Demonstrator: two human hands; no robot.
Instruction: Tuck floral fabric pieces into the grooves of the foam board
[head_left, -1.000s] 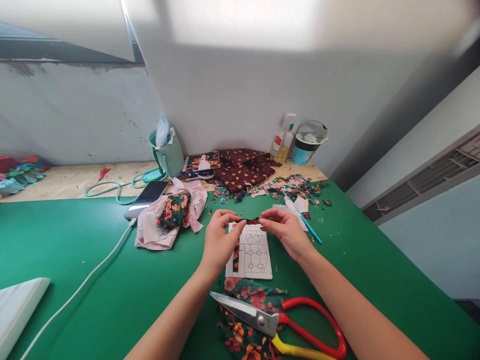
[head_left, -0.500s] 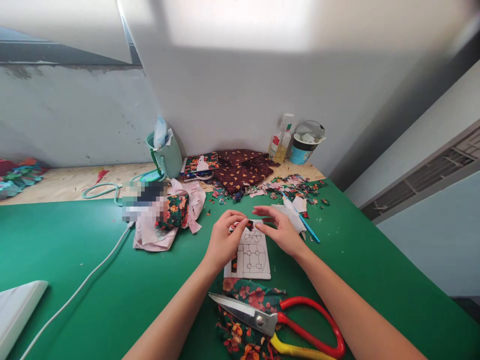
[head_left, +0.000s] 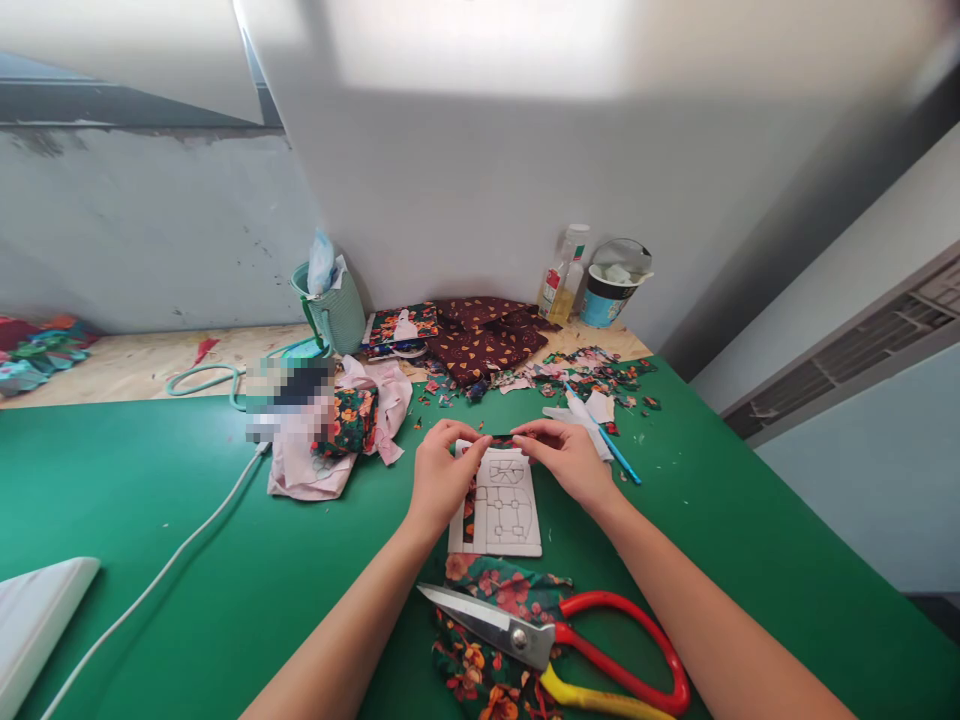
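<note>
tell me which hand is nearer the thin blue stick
Right. The right hand is just left of the thin blue stick; the left hand is farther left, across the patterned fabric strip from the right hand.

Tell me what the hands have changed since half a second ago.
The right hand, open before, has closed on the dark cloth strip, now stretched between both hands. The left hand kept its hold. The white board and scissors stayed put.
</note>
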